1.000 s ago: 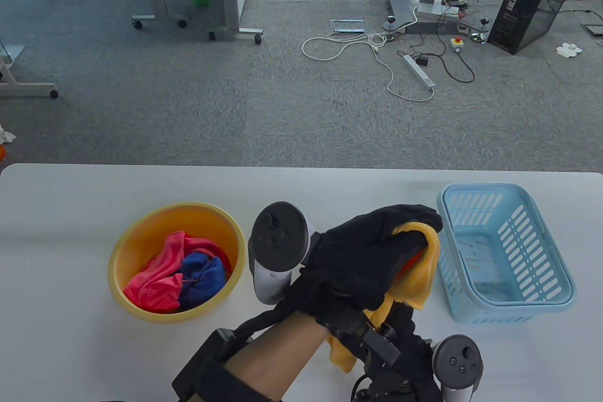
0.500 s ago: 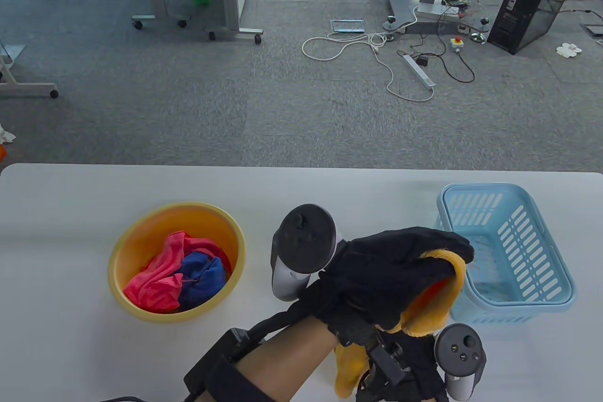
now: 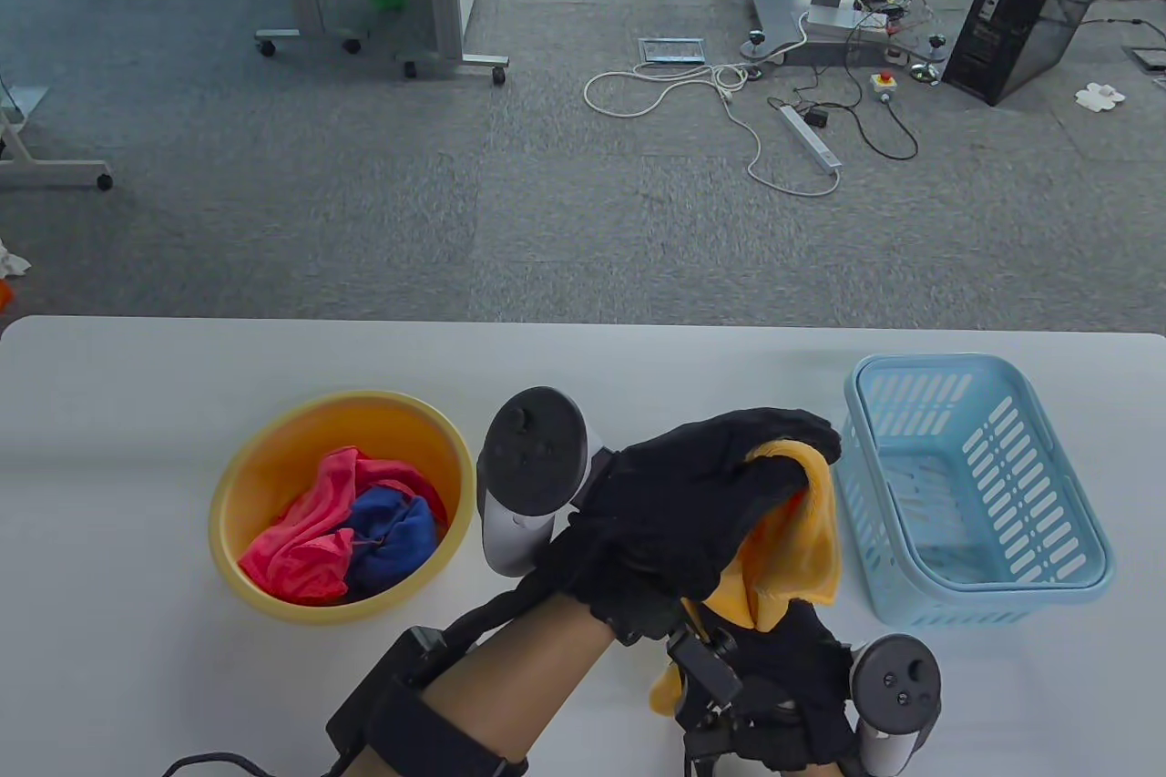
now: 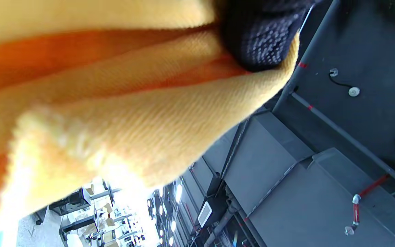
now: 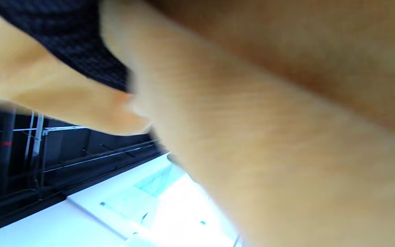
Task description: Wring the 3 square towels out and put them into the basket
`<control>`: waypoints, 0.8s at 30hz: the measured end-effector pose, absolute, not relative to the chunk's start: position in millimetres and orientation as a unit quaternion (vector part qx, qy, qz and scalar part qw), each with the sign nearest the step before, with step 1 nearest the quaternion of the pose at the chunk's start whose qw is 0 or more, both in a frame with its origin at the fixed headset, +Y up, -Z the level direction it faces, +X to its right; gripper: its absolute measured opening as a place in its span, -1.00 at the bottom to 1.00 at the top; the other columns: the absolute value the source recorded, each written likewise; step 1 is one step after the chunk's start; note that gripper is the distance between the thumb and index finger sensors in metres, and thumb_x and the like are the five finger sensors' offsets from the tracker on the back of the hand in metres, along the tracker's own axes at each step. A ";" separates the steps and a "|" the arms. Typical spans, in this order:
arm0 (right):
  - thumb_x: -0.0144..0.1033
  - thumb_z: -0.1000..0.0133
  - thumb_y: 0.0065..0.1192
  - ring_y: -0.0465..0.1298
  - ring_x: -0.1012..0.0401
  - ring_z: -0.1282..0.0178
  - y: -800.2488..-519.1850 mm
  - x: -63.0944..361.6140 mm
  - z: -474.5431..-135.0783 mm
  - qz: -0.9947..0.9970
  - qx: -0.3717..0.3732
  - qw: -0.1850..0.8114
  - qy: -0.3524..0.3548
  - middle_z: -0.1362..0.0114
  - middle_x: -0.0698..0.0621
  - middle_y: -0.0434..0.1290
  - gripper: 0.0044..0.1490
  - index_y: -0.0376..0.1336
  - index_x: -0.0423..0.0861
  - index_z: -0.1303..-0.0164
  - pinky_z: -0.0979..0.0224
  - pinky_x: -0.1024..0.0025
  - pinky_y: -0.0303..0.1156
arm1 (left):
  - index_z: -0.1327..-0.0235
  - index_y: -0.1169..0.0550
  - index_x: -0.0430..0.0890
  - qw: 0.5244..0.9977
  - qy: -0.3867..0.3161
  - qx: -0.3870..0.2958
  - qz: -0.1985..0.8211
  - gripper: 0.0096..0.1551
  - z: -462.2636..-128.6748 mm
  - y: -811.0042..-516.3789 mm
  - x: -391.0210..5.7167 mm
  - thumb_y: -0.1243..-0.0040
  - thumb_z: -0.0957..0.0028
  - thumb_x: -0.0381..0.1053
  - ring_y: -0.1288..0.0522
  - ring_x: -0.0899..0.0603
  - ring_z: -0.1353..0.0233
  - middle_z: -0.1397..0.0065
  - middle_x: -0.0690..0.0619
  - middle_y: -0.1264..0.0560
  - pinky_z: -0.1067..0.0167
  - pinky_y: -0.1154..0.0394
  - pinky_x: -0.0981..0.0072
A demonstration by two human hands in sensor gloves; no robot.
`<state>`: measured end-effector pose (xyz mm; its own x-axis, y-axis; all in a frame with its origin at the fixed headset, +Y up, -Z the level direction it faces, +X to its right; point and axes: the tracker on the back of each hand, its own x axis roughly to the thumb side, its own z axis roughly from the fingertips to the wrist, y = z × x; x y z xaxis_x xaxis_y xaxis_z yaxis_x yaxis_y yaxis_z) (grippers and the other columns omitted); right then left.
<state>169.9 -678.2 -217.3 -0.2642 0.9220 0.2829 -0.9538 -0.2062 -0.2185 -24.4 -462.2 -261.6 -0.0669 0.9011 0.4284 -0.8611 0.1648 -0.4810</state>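
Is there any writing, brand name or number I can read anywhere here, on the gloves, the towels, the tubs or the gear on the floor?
None can be read.
The yellow towel, yellow basin and blue basket: no print shows.
The trackers on the left hand and right hand: buttons only, no legible marks.
The computer tower on the floor: too small to tell.

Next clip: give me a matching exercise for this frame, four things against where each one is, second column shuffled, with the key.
Things:
1. yellow towel
2. pink towel
3. blue basket
4. blue towel

Places or states:
A. in the yellow basin, right of the other towel
B. gripped by the left hand and the right hand
C. holds no towel
D. in the yellow basin, on its left side

Pairs: 1-B, 2-D, 3-C, 4-A
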 end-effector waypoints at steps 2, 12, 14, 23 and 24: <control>-0.20 -0.16 0.54 0.71 0.26 0.23 -678.8 174.0 -218.2 0.783 0.041 0.598 -0.165 -0.19 -0.14 0.56 -0.09 0.04 -0.01 -0.60 0.05 0.30 0.73 | -0.26 -0.70 0.05 0.701 -0.335 -0.008 0.630 -0.56 -262.7 -460.8 -31.7 -0.30 -0.16 0.10 -0.57 -0.36 -0.35 -0.29 -0.13 -0.65 -0.34 -0.22 -0.51; -0.18 -0.24 0.39 0.68 0.27 0.27 -673.3 185.4 -216.4 0.768 0.024 0.614 -0.179 -0.10 -0.11 0.58 -0.35 0.23 -0.11 -0.49 0.05 0.28 0.70 | -0.24 -0.70 0.00 0.735 -0.265 0.035 0.623 -0.57 -272.5 -476.2 -77.2 -0.29 -0.17 0.08 -0.58 -0.36 -0.33 -0.24 -0.12 -0.66 -0.33 -0.22 -0.50; -0.17 -0.25 0.38 0.68 0.27 0.26 -671.5 187.4 -215.3 0.766 0.025 0.616 -0.183 -0.11 -0.11 0.57 -0.36 0.22 -0.11 -0.50 0.03 0.28 0.70 | -0.25 -0.70 0.00 0.744 -0.261 0.047 0.614 -0.57 -275.1 -479.8 -84.6 -0.29 -0.17 0.07 -0.57 -0.36 -0.34 -0.25 -0.12 -0.66 -0.34 -0.22 -0.50; -0.15 -0.27 0.36 0.67 0.27 0.18 -661.2 206.0 -210.0 0.721 0.018 0.662 -0.203 -0.16 -0.08 0.55 -0.40 0.23 -0.04 -0.49 -0.07 0.24 0.68 | -0.23 -0.71 -0.01 0.847 -0.239 0.098 0.464 -0.57 -285.3 -508.6 -105.5 -0.32 -0.15 0.06 -0.54 -0.37 -0.39 -0.26 -0.12 -0.67 -0.35 -0.20 -0.50; -0.15 -0.28 0.35 0.67 0.28 0.18 -659.9 208.2 -209.3 0.722 0.017 0.659 -0.208 -0.16 -0.07 0.55 -0.40 0.22 -0.03 -0.49 -0.09 0.23 0.67 | -0.23 -0.72 -0.01 0.852 -0.237 0.094 0.457 -0.57 -286.1 -515.0 -105.7 -0.32 -0.15 0.06 -0.54 -0.37 -0.39 -0.25 -0.12 -0.67 -0.34 -0.20 -0.50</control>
<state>208.2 -659.9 -209.3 -0.1300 0.9457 0.2981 -0.9594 -0.0441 -0.2786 -105.7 -515.0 -286.1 0.4708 0.7337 0.4900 -0.8230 0.5653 -0.0559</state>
